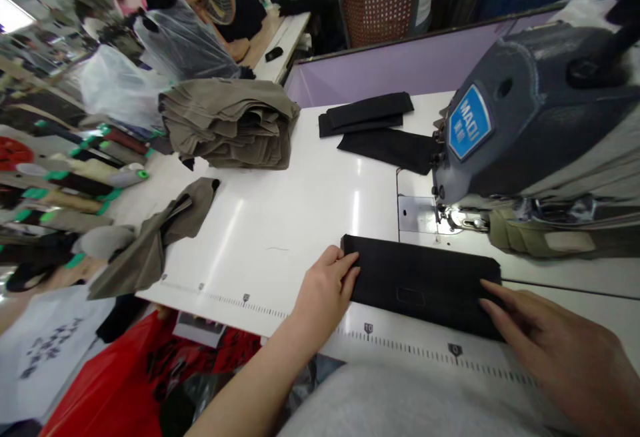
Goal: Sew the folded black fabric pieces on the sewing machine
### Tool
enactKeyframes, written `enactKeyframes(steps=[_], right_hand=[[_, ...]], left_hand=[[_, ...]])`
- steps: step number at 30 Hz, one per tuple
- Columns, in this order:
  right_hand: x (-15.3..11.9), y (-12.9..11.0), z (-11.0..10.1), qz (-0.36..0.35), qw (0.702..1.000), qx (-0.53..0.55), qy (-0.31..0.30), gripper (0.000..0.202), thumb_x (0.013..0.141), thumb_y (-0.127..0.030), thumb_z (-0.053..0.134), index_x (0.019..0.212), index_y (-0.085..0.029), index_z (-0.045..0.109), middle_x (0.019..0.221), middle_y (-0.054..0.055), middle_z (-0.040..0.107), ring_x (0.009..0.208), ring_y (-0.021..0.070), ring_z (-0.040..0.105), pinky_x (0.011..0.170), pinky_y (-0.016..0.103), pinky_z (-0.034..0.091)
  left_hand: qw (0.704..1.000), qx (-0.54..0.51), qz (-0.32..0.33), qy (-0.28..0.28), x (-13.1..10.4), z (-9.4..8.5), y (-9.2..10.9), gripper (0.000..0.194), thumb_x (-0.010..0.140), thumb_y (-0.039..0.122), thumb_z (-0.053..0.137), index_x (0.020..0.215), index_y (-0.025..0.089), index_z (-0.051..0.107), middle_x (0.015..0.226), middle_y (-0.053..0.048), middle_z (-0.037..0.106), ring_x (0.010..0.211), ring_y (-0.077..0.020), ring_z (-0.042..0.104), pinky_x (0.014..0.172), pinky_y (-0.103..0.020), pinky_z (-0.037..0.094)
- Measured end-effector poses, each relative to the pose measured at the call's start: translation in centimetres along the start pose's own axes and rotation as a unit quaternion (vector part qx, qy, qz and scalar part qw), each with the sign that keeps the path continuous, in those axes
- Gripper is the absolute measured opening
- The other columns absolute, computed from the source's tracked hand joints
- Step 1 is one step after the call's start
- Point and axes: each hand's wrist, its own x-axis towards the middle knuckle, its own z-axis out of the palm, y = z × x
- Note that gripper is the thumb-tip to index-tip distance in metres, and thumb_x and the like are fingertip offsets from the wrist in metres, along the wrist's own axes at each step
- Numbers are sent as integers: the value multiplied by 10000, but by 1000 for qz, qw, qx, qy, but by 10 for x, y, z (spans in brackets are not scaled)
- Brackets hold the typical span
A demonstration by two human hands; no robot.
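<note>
A black rectangular fabric piece (425, 280) with a small stitched rectangle on it lies on the white sewing table, just in front of the sewing machine (520, 110). At its left end, my left hand (327, 287) pinches the edge between thumb and fingers. My right hand (550, 337) holds the right end, with thumb and index finger on top of the cloth; its other fingers are partly hidden. The needle and presser foot (463, 220) are beyond the piece, apart from it. Folded olive cloth (537, 233) lies under the machine arm.
Folded black fabric pieces (370, 113) lie behind, left of the machine head. A thick stack of olive-brown cloth (230, 123) stands at the back left, with a loose brown piece (165, 237) nearer. Thread cones (80, 183) crowd the far left. A ruler scale (367, 330) runs along the front edge.
</note>
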Motion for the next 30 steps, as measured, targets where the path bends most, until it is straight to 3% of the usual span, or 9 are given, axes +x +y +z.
enactKeyframes(steps=[4, 7, 10, 13, 17, 20, 22, 26, 30], right_hand=[[3, -2, -3, -31, 999, -41, -16, 384, 879, -427, 345, 948, -175, 626, 810, 49, 662, 639, 181, 618, 539, 303, 476], [10, -9, -8, -87, 987, -136, -10, 401, 891, -357, 297, 931, -127, 623, 849, 116, 631, 665, 232, 600, 536, 364, 468], [20, -19, -10, -205, 964, -168, 15, 377, 866, -171, 279, 1040, -97, 605, 1092, 189, 567, 950, 303, 556, 723, 451, 465], [29, -25, -6, -322, 938, -129, -11, 432, 818, -29, 262, 1062, -120, 606, 1191, 141, 543, 1088, 239, 491, 875, 411, 418], [33, -30, 2, -311, 944, -106, -34, 313, 853, -124, 355, 991, -94, 634, 1055, 130, 610, 987, 226, 531, 904, 410, 401], [28, -32, 11, -276, 956, -97, -36, 359, 848, -306, 467, 1098, -80, 593, 1069, 162, 579, 1021, 273, 499, 923, 462, 374], [22, -32, 18, -262, 960, -92, -32, 427, 831, -343, 499, 1177, -98, 549, 1160, 185, 521, 1126, 310, 428, 948, 493, 338], [14, -29, 26, -239, 966, -94, -40, 443, 844, -353, 472, 1234, -146, 502, 1343, 196, 368, 1264, 325, 274, 977, 548, 264], [15, -29, 27, -224, 967, -114, -47, 438, 862, -363, 427, 1264, -193, 468, 1374, 175, 347, 1275, 311, 270, 961, 587, 235]], left_hand=[[999, 46, -1, -5, 2, 0, 3, 195, 823, 129, 502, 968, 121, 632, 771, -44, 547, 656, -146, 561, 616, -281, 529], [992, 120, 28, 13, 4, -1, 7, 198, 832, 135, 483, 971, 118, 623, 916, -100, 553, 739, -184, 569, 649, -336, 535], [973, 170, 159, 0, 11, -3, 8, 246, 857, 110, 428, 1038, 115, 594, 1179, -149, 494, 1080, -268, 490, 880, -431, 467], [946, 156, 267, -94, 21, -3, 10, 290, 883, 83, 360, 1091, 98, 563, 1209, -121, 519, 1168, -218, 447, 975, -357, 412], [960, 158, 201, -112, 25, 4, 24, 294, 896, 195, 409, 1117, 48, 534, 1115, -138, 574, 1022, -212, 544, 913, -329, 454], [963, 190, 169, -88, 17, 18, 36, 550, 836, 431, 515, 1176, 0, 479, 1142, -188, 539, 1087, -296, 485, 968, -422, 394], [964, 207, 150, -77, 11, 27, 39, 657, 818, 493, 512, 1247, 6, 407, 1254, -206, 459, 1191, -319, 397, 1021, -455, 326], [964, 211, 133, -94, 8, 33, 31, 685, 845, 532, 434, 1326, 60, 309, 1406, -176, 297, 1312, -290, 241, 1064, -460, 262], [961, 229, 113, -109, 12, 22, 12, 789, 822, 597, 411, 1347, 30, 254, 1428, -194, 240, 1327, -306, 205, 1065, -496, 239]])
